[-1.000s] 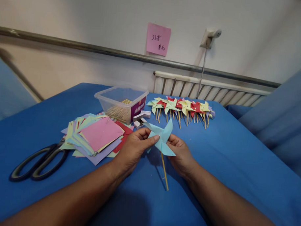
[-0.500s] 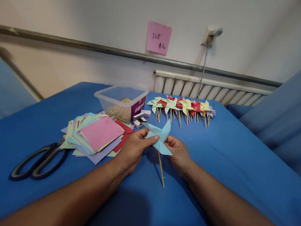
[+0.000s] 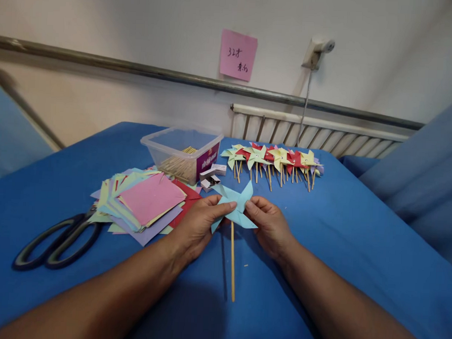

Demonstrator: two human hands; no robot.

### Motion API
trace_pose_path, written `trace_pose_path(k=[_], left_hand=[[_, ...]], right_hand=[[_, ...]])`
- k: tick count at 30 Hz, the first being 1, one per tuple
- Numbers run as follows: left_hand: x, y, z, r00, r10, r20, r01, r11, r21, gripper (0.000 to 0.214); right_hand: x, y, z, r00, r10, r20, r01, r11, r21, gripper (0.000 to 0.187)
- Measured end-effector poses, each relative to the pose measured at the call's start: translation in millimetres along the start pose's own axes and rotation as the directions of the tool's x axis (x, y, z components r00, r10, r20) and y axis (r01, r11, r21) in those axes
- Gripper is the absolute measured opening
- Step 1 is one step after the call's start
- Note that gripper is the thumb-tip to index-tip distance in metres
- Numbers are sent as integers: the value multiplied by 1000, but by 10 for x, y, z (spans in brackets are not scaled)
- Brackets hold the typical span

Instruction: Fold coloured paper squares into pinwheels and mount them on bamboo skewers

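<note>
A light blue paper pinwheel [image 3: 236,215] is held between my two hands above the blue tabletop. Its thin wooden stick [image 3: 232,263] hangs down toward me below the blades. My left hand [image 3: 201,219] grips the pinwheel, its thumb pressed near the centre and its other fingers behind the paper. At the right side, my right hand [image 3: 270,223] pinches a blade edge between thumb and fingers. Just beyond the blades is a small open white box [image 3: 210,179] with dark small contents that I cannot make out.
Stacked coloured paper squares [image 3: 151,199] lie left of my left hand, partly over large dark-handled scissors [image 3: 56,247]. Behind them stands a clear plastic tub [image 3: 175,140] of wooden sticks. Several finished pinwheels [image 3: 278,159] lie in a row at the back, before a white radiator [image 3: 323,131].
The pinwheel's stick has swung from slanting to nearly upright, its lower end moving left and closer to me. My right thumb has come round to the front of a blade.
</note>
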State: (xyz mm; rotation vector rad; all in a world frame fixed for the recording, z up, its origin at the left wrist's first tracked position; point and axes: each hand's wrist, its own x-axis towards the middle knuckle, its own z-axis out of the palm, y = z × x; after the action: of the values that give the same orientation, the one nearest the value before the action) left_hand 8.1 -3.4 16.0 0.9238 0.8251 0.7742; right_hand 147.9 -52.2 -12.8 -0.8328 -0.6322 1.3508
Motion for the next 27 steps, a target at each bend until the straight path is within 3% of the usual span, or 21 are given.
trace_pose_path(k=[6, 11, 17, 22, 27], left_hand=[[-22, 8, 18, 989, -97, 111, 107, 991, -85, 18], [-19, -29, 4, 985, -108, 134, 123, 987, -107, 21], [-16, -14, 13, 983, -99, 155, 122, 981, -147, 14], [-2, 8, 1, 993, -65, 94, 78, 987, -143, 10], [48, 22, -48, 998, -53, 31, 58, 981, -188, 9]], right_hand=[[14, -10, 7, 1000, 27, -4, -27, 1000, 8, 26], [0, -4, 2, 999, 32, 36, -33, 999, 9, 26], [10, -14, -6, 999, 33, 1, -33, 999, -12, 29], [41, 16, -29, 1000, 14, 8, -14, 999, -41, 25], [16, 34, -13, 994, -38, 105, 61, 974, -219, 27]])
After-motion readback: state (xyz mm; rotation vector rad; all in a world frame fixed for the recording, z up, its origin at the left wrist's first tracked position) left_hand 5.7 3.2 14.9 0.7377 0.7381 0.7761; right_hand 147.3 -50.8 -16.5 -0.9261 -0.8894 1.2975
